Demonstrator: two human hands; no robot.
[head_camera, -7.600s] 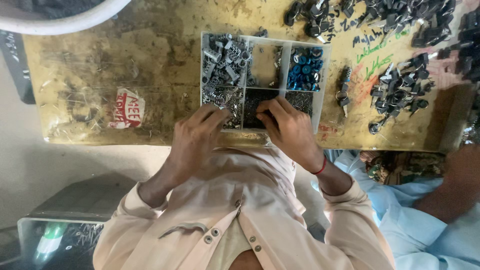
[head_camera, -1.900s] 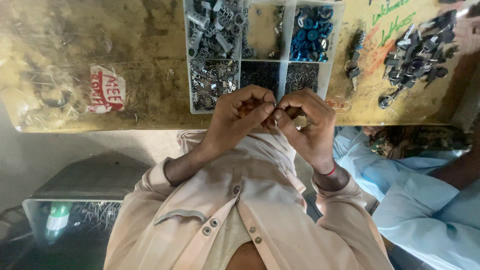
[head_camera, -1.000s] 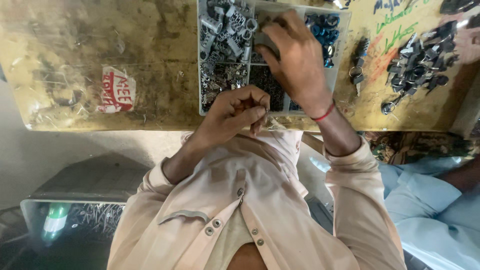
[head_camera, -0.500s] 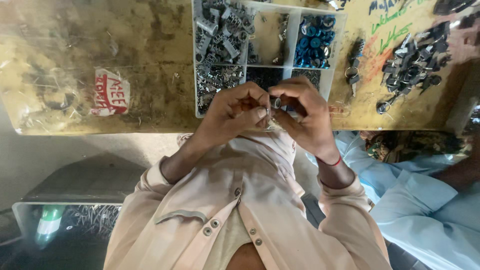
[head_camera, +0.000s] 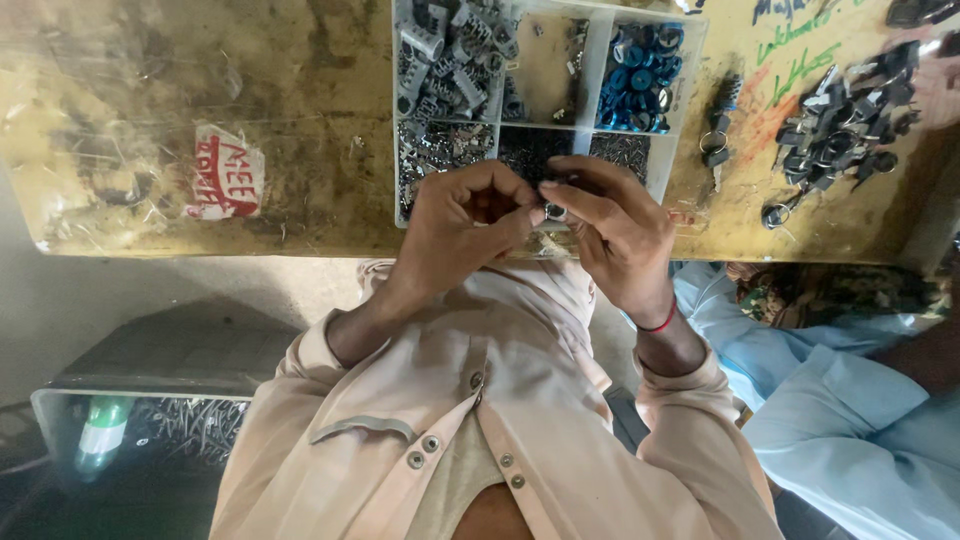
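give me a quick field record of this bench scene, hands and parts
left hand: curled, fingers pinching a small metal part
right hand: fingers meet the same part from the other side
parts tray: clear divided box just beyond the hands
tray contents: grey metal pieces, blue round parts, small dark bits
worktable: worn yellowish top
loose pile: dark assembled pieces to the right
other person: light blue sleeve at right
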